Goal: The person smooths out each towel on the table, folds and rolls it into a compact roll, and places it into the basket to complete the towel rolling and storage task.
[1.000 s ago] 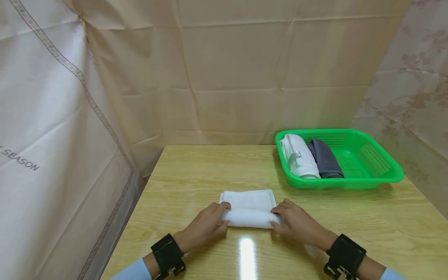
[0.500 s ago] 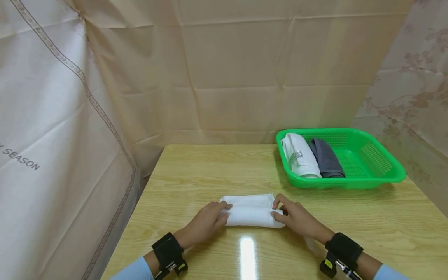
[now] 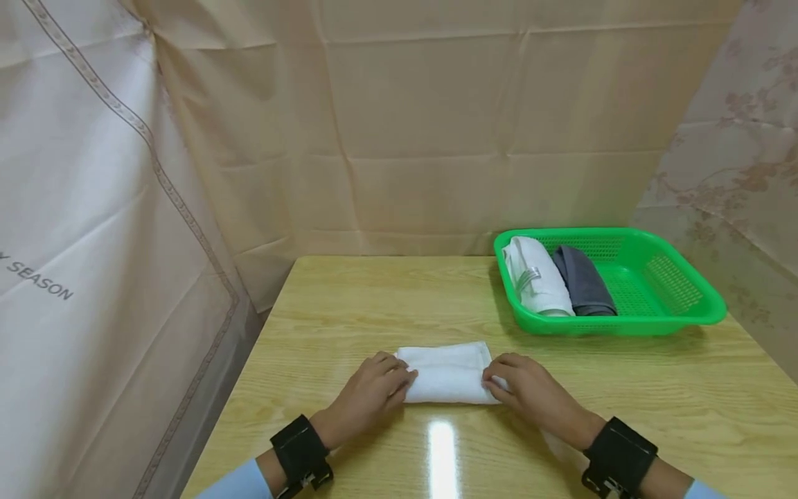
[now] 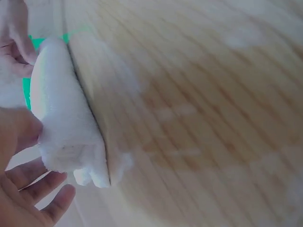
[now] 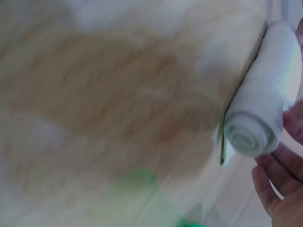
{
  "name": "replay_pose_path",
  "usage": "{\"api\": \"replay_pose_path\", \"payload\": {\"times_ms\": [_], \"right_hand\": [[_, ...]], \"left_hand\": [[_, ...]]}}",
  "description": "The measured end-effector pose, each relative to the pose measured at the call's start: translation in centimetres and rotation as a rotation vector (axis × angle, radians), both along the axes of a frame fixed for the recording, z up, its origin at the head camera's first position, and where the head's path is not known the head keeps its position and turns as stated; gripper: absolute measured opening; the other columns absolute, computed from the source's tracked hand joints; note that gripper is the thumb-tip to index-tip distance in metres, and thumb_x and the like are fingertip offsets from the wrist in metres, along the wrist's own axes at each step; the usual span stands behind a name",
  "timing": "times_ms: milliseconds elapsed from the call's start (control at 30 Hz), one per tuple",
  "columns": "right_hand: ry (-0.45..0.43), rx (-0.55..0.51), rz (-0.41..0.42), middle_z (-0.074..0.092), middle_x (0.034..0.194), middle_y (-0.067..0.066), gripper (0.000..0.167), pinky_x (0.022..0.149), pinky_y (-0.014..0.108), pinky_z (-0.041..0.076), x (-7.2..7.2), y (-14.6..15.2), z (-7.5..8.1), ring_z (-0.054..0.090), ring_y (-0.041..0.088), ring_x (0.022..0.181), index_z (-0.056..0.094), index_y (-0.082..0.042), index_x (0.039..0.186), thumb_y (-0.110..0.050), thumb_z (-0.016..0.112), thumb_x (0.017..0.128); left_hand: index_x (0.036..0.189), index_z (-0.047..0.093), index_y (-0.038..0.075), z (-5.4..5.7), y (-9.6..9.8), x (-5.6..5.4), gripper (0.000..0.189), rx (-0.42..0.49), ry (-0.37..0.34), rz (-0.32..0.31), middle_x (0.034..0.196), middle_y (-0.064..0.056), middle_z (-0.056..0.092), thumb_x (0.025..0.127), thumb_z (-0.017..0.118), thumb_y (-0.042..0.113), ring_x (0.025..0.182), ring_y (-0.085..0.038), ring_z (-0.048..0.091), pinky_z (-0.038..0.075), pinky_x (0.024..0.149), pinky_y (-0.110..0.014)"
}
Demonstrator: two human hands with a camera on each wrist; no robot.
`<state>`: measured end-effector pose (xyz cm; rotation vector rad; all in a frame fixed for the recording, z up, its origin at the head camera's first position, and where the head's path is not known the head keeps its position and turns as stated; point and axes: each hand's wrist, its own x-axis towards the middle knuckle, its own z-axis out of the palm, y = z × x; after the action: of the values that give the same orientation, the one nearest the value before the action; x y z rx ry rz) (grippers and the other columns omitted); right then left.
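Observation:
A white towel (image 3: 447, 384) lies on the table, its near part rolled up and its far part flat. At its left end is my left hand (image 3: 372, 389), gripping the roll with thumb and fingers. My right hand (image 3: 530, 389) holds the right end the same way. The right wrist view shows the spiral end of the rolled towel (image 5: 251, 127), with the right thumb against its side and the other fingers beside the end. In the left wrist view, left fingers (image 4: 45, 187) spread around the towel's near end (image 4: 71, 118).
A green plastic basket (image 3: 670, 321) stands at the table's back right. Inside it, at the left, lie a rolled white towel (image 3: 539, 277) and a rolled dark grey towel (image 3: 582, 281). The wooden table (image 3: 349, 305) is bordered by hanging cloth (image 3: 411, 138) behind and at the sides.
Both hands have shifted their fingers on the roll; the right fingers lifted toward the flat part, then came back down. The towel stays in nearly the same place.

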<state>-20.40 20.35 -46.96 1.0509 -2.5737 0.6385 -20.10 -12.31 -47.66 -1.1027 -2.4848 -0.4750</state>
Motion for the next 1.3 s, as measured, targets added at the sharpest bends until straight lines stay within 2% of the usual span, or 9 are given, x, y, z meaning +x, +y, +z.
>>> {"api": "replay_pose_path", "payload": {"times_ms": [100,233,367,467,700,867,1000,1167,1300], "right_hand": [[0.013,0.034,0.051,0.07,0.104,-0.005,0.023,0.081,0.036,0.058,0.1,0.3,0.1,0.067,0.015,0.096,0.075,-0.017,0.103,-0.023,0.087,0.084],[0.133,0.084,0.105,0.069,0.107,0.005,0.048,0.081,0.041,0.057,0.1,0.2,-0.3,0.067,0.024,0.096,0.071,-0.007,0.112,-0.021,0.095,0.073],[0.18,0.111,0.086,0.07,0.103,0.009,0.049,0.079,0.041,0.057,-0.1,0.0,-0.6,0.067,0.025,0.092,0.068,-0.002,0.114,-0.016,0.093,0.074],[0.078,0.091,0.047,0.072,0.1,0.008,0.041,0.074,0.037,0.058,-0.4,-0.1,-0.7,0.068,0.021,0.087,0.069,-0.002,0.114,-0.012,0.088,0.078],[-0.334,-0.029,-0.024,0.074,0.113,0.009,0.036,0.07,0.024,0.052,-1.6,0.1,-0.2,0.062,0.004,0.086,0.07,0.001,0.125,-0.014,0.074,0.093],[-0.466,-0.102,-0.027,0.072,0.112,0.006,0.038,0.067,0.023,0.046,-2.4,0.5,0.0,0.055,0.003,0.079,0.068,0.004,0.129,-0.02,0.069,0.099],[-0.545,-0.145,-0.038,0.064,0.087,-0.003,0.033,0.062,0.023,0.043,-2.8,0.6,-0.1,0.049,0.004,0.071,0.068,0.0,0.126,-0.022,0.066,0.102],[-0.686,-0.237,-0.042,0.044,0.065,-0.004,0.025,0.055,0.025,0.041,-2.9,0.4,-0.1,0.043,0.009,0.058,0.052,-0.01,0.123,-0.025,0.062,0.105],[-0.676,-0.256,-0.046,0.048,0.068,0.0,0.017,0.055,0.026,0.043,-2.9,0.1,-0.1,0.046,0.012,0.059,0.052,-0.014,0.116,-0.024,0.061,0.106]], "left_hand": [[0.117,0.075,0.009,0.0,0.0,0.2,0.029,-0.037,0.013,-0.005,0.12,-0.005,0.068,0.091,0.079,0.023,0.109,-0.022,0.06,0.051,0.08,-0.035],[0.121,0.07,0.006,-0.1,0.0,0.3,0.048,-0.082,-0.005,-0.004,0.125,-0.005,0.063,0.083,0.088,0.029,0.113,-0.022,0.058,0.05,0.085,-0.036],[0.122,0.068,0.004,0.0,0.1,0.1,0.047,-0.086,-0.015,-0.004,0.123,-0.006,0.064,0.084,0.088,0.023,0.112,-0.022,0.061,0.051,0.09,-0.036],[0.123,0.067,0.001,0.1,0.1,-0.1,0.044,-0.074,-0.043,-0.006,0.121,-0.009,0.066,0.086,0.085,0.018,0.111,-0.023,0.063,0.053,0.092,-0.037],[0.131,0.056,0.008,0.1,0.1,-0.6,0.039,-0.01,-0.175,-0.008,0.109,-0.009,0.069,0.095,0.071,0.014,0.096,-0.02,0.063,0.054,0.083,-0.036],[0.133,0.055,0.01,0.4,0.1,-0.9,0.03,0.021,-0.311,-0.001,0.108,-0.008,0.069,0.104,0.061,0.016,0.091,-0.014,0.061,0.054,0.077,-0.03],[0.133,0.059,0.007,0.6,0.2,-1.0,0.028,0.032,-0.387,0.042,0.111,-0.009,0.069,0.108,0.055,0.02,0.092,-0.015,0.061,0.053,0.077,-0.029],[0.13,0.063,0.004,0.1,0.3,-1.0,0.028,0.002,-0.24,0.074,0.118,-0.011,0.07,0.106,0.059,0.017,0.103,-0.024,0.066,0.056,0.086,-0.039],[0.137,0.06,0.01,-0.6,0.3,-1.2,0.032,-0.081,-0.095,0.063,0.121,-0.009,0.069,0.105,0.06,0.014,0.107,-0.025,0.067,0.057,0.085,-0.043]]}}
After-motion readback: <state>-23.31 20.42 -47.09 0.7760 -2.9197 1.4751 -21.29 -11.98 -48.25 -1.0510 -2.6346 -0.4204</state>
